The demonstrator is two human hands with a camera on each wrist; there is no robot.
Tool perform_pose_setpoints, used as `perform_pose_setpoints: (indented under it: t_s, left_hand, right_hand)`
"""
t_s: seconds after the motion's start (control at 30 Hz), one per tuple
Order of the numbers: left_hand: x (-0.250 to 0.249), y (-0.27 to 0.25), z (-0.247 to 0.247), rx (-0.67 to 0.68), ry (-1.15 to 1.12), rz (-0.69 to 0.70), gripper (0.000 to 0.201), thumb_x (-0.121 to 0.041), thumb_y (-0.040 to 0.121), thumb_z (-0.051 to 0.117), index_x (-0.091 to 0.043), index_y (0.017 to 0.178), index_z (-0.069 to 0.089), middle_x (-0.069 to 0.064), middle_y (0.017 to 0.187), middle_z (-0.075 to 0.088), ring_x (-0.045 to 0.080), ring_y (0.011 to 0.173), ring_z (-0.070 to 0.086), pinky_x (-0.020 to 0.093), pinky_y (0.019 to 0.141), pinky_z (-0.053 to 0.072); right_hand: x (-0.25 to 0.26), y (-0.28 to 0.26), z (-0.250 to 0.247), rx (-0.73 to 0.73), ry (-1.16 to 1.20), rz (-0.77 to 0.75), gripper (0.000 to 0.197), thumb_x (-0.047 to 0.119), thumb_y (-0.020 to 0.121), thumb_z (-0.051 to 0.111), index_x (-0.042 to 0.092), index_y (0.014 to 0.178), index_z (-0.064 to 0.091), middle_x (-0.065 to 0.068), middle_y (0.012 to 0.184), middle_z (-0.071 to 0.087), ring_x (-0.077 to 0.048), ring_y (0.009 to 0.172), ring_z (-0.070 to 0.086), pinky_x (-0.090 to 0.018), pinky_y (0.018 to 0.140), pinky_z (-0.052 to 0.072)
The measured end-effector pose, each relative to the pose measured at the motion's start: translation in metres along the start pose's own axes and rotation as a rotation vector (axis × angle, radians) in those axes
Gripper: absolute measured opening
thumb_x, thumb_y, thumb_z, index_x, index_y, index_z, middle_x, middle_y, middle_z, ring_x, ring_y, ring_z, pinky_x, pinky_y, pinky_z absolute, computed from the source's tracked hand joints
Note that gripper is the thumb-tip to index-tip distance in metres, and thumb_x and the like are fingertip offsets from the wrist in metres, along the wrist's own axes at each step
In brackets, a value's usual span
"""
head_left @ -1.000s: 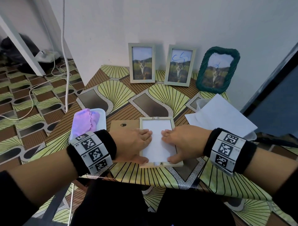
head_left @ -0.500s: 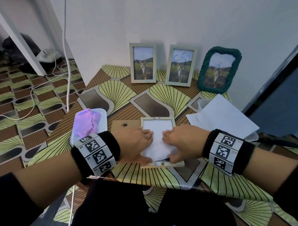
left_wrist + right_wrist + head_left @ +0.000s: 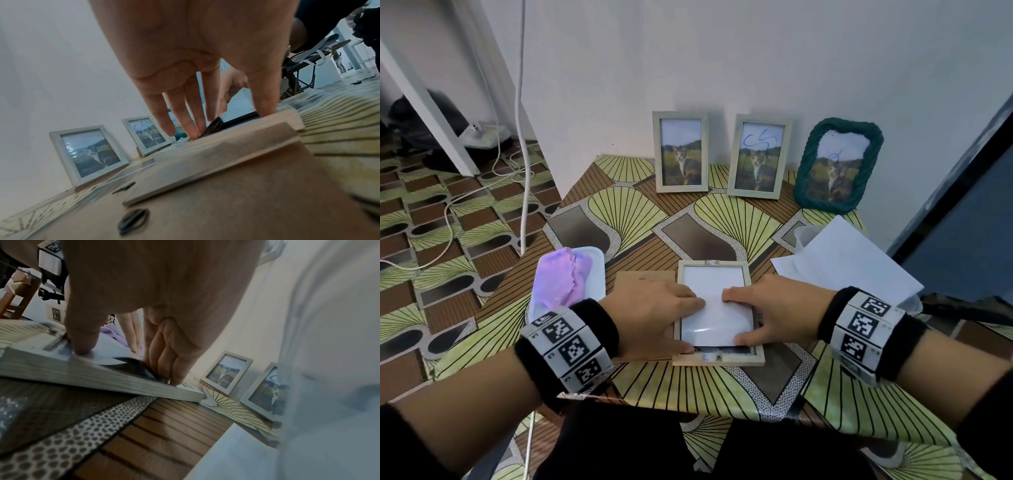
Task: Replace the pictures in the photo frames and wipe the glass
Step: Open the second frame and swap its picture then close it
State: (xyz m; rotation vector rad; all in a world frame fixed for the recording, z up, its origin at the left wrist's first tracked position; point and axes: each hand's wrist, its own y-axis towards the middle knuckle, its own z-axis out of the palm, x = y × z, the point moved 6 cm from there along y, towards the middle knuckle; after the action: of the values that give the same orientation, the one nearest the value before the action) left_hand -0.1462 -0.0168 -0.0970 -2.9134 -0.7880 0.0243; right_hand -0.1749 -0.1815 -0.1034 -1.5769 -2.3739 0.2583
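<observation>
A pale wooden photo frame (image 3: 719, 358) lies face down near the table's front edge. Inside it lies a photo (image 3: 714, 287), white back up, its near edge bowed upward with a dark strip showing beneath. My left hand (image 3: 688, 323) lays straight fingers on the photo's left edge, thumb at the frame's rim; the left wrist view shows this left hand (image 3: 205, 116) over the frame (image 3: 226, 146). My right hand (image 3: 736, 317) pinches the photo between thumb and curled fingers; in the right wrist view that right hand (image 3: 127, 352) bends the photo (image 3: 107, 350). A brown backing board (image 3: 643, 277) lies beside the frame.
Three frames with cat pictures lean on the back wall: a clean one (image 3: 680, 152), one with a blue scribble (image 3: 758, 157), a green woven one (image 3: 837, 164). A purple cloth (image 3: 561, 281) lies on a white tray (image 3: 595, 270). White sheets (image 3: 846, 267) cover a clear container at the right.
The photo's near edge has slid back from the frame's near rim and bowed up, uncovering a dark strip. Both hands stay on it, almost unmoved.
</observation>
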Motion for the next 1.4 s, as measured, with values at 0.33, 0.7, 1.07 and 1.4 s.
perform_pose_setpoints:
  t_s: [0.33, 0.7, 1.07, 1.4]
  left_hand:
    - [0.013, -0.016, -0.006, -0.134, -0.104, -0.159, 0.058, -0.076, 0.084, 0.038, -0.023, 0.079, 0.060, -0.010, 0.074, 0.055, 0.010, 0.070, 0.049, 0.028, 0.064, 0.039]
    - [0.011, -0.017, 0.013, -0.017, -0.745, -0.317, 0.030, -0.046, 0.081, 0.074, -0.018, 0.086, 0.065, -0.004, 0.080, 0.067, 0.011, 0.074, 0.063, 0.036, 0.075, 0.056]
    - [0.021, -0.003, 0.022, -0.072, -1.096, -0.462, 0.012, -0.017, 0.078, 0.081, -0.014, 0.076, 0.070, 0.005, 0.070, 0.072, 0.010, 0.061, 0.064, 0.034, 0.069, 0.055]
    - [0.023, 0.013, 0.010, -0.121, -1.058, -0.467, 0.051, -0.018, 0.083, 0.076, -0.025, 0.128, 0.054, -0.012, 0.099, 0.067, 0.005, 0.081, 0.070, 0.022, 0.075, 0.059]
  right_hand:
    - [0.003, -0.008, 0.004, 0.067, 0.057, -0.056, 0.074, 0.064, 0.091, 0.048, 0.021, 0.150, 0.037, 0.000, 0.163, 0.020, -0.014, 0.148, 0.024, -0.033, 0.120, 0.022]
    - [0.002, -0.007, 0.014, 0.011, 0.090, -0.025, 0.070, 0.060, 0.088, 0.059, 0.025, 0.145, 0.040, 0.002, 0.162, 0.023, -0.018, 0.144, 0.031, -0.031, 0.116, 0.026]
    - [0.003, -0.007, 0.019, 0.011, 0.076, -0.033, 0.078, 0.056, 0.091, 0.057, 0.022, 0.153, 0.026, 0.001, 0.164, 0.016, -0.017, 0.149, 0.019, -0.031, 0.119, 0.020]
    - [0.004, -0.009, 0.018, -0.021, 0.087, -0.031, 0.076, 0.055, 0.091, 0.058, 0.023, 0.153, 0.027, 0.003, 0.164, 0.015, -0.014, 0.149, 0.017, -0.032, 0.120, 0.020]
